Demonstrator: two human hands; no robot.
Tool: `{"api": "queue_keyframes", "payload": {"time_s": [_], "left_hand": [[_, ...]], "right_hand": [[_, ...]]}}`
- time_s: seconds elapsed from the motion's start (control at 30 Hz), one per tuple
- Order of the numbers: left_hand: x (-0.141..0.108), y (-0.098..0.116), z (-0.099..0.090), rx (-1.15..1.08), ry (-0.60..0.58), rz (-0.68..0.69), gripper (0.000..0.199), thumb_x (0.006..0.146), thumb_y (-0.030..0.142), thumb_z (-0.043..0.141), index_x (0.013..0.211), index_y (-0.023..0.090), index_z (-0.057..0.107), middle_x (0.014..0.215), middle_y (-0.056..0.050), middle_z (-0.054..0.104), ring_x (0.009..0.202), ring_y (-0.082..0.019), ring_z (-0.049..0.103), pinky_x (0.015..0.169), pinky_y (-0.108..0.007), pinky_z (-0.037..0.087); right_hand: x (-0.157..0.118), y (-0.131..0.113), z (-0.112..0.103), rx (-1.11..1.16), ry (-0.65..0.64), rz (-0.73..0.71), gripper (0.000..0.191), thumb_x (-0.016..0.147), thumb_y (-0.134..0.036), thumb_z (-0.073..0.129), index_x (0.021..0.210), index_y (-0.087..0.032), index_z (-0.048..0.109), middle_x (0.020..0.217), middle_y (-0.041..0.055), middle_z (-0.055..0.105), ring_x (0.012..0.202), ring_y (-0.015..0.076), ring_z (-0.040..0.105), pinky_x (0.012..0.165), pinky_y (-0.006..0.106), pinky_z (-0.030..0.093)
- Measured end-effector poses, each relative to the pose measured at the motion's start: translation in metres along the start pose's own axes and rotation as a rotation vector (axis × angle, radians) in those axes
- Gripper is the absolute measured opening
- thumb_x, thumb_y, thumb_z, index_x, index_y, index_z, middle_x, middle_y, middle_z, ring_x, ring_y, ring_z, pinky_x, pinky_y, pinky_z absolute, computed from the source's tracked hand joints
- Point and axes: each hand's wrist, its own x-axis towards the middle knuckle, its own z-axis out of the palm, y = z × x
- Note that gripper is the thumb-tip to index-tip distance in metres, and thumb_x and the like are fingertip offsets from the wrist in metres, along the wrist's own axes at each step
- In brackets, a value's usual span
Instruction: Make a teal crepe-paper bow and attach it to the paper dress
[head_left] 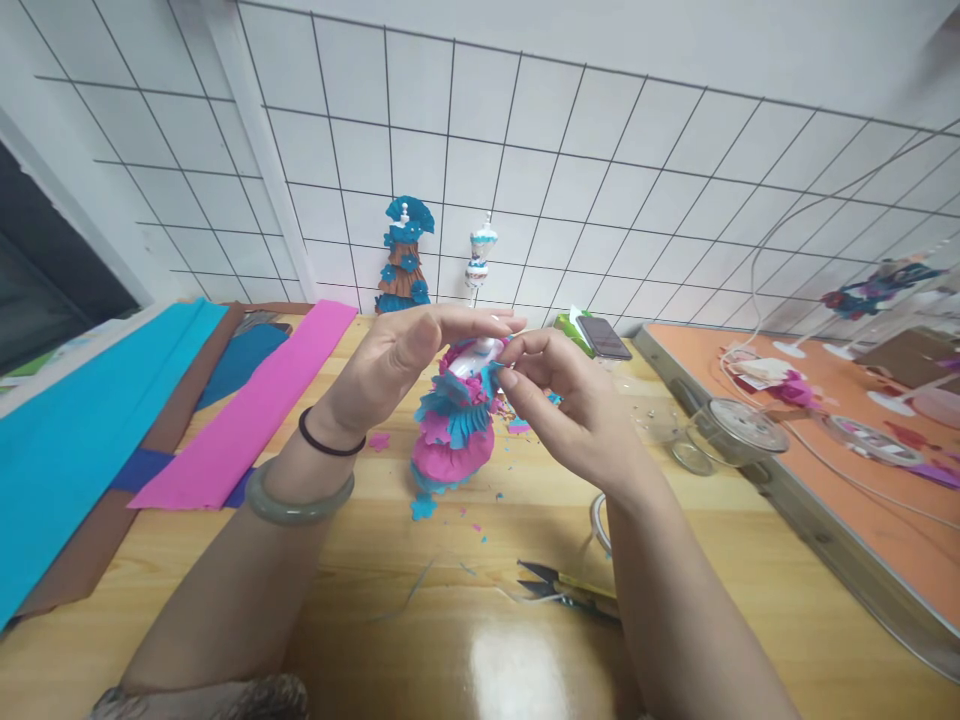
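A small white dress form [477, 357] in a ruffled pink and blue crepe paper dress [454, 447] stands on the table between my hands. My left hand [397, 355] is stretched out over its top, fingers straight and nearly level. At the form's right shoulder, the thumb and forefinger of my right hand [566, 400] pinch the edge of a blue paper ruffle [487, 380]. A blue paper flower [424, 507] lies at the hem, and paper scraps surround the base.
Crepe paper sheets, including a pink strip [262, 410], lie left. Black-bladed snips [551, 580] and a tape roll [598, 522] are near my right forearm. Behind stand a blue and brown dressed form [405, 265], a white form [480, 255] and a phone [604, 338]. An orange-topped table [810, 380] adjoins right.
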Motion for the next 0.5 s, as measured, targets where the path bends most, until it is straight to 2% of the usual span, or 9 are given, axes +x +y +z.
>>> {"api": "queue_keyframes", "payload": {"time_s": [0.33, 0.5], "left_hand": [[-0.0007, 0.0037, 0.0042, 0.054, 0.102, -0.074, 0.053, 0.073, 0.068, 0.042, 0.096, 0.028, 0.068, 0.113, -0.005, 0.063, 0.113, -0.029, 0.052, 0.093, -0.045, 0.043], [0.0009, 0.0034, 0.0043, 0.099, 0.117, -0.093, 0.058, 0.074, 0.069, 0.039, 0.1, 0.026, 0.067, 0.116, -0.004, 0.061, 0.115, -0.029, 0.049, 0.095, -0.044, 0.04]], "right_hand": [[-0.0005, -0.0015, 0.0004, 0.013, 0.013, -0.037, 0.014, 0.087, -0.022, 0.048, 0.1, -0.022, 0.046, 0.055, -0.0065, 0.037, 0.048, 0.0096, 0.038, 0.048, 0.025, 0.034], [-0.0007, -0.0041, 0.0006, 0.036, 0.011, -0.034, 0.018, 0.086, -0.022, 0.05, 0.103, -0.021, 0.045, 0.056, -0.0065, 0.041, 0.048, 0.0094, 0.041, 0.047, 0.024, 0.034]]}}
